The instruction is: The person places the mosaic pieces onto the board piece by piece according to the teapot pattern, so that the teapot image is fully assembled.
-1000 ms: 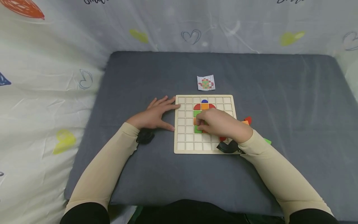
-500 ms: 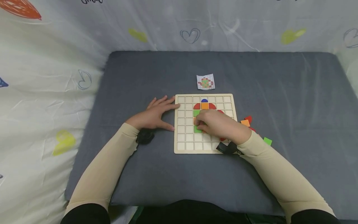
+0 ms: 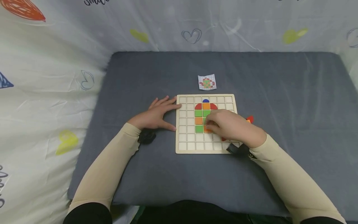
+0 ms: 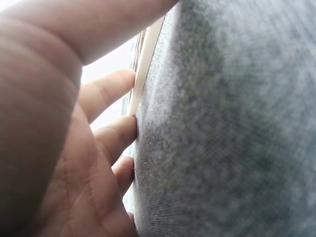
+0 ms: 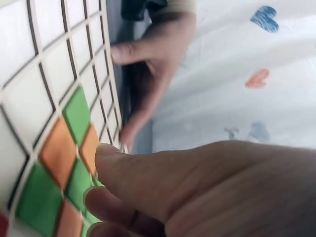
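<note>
I see left hand (image 3: pixel 152 117) palm down, fingers spread, index and thumb at left edge of grid board (image 3: pixel 183 146). Right hand (image 3: pixel 236 129) reaches across board's right edge, fingers curled above coloured tiles (image 3: pixel 199 128); I cannot tell if they pinch some piece. Tiles sit in board's cells, blue half-round (image 3: pixel 205 100) nearest far edge. Board lies around middle of grey table (image 3: pixel 153 174); pattern card (image 3: pixel 207 82) just beyond board's far edge. Behind table's far edge, pale printed cloth (image 3: pixel 167 18) hangs.

Tiles (image 3: pixel 199 113) in board (image 3: pixel 191 146) — card (image 3: pixel 207 82) behind, table (image 3: pixel 151 71) beneath
</note>
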`<action>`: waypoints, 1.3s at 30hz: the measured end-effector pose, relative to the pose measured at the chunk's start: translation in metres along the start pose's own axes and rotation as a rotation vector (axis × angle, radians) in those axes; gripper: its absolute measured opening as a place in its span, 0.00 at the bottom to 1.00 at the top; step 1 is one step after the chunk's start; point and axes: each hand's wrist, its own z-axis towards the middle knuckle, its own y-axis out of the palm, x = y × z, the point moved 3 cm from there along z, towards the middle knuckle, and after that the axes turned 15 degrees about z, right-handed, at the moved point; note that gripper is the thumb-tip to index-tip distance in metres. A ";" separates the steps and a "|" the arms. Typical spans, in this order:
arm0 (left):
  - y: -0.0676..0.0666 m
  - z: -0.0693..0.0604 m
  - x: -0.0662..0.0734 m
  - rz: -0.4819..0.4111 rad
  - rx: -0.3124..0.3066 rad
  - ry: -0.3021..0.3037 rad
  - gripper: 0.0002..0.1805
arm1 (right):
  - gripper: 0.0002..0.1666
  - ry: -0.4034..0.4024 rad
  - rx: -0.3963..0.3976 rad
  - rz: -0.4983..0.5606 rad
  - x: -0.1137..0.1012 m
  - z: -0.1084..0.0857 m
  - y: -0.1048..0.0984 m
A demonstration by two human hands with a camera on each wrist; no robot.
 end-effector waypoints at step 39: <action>0.003 0.000 -0.002 0.007 0.019 0.009 0.58 | 0.22 0.417 0.116 0.037 0.084 -0.153 -0.045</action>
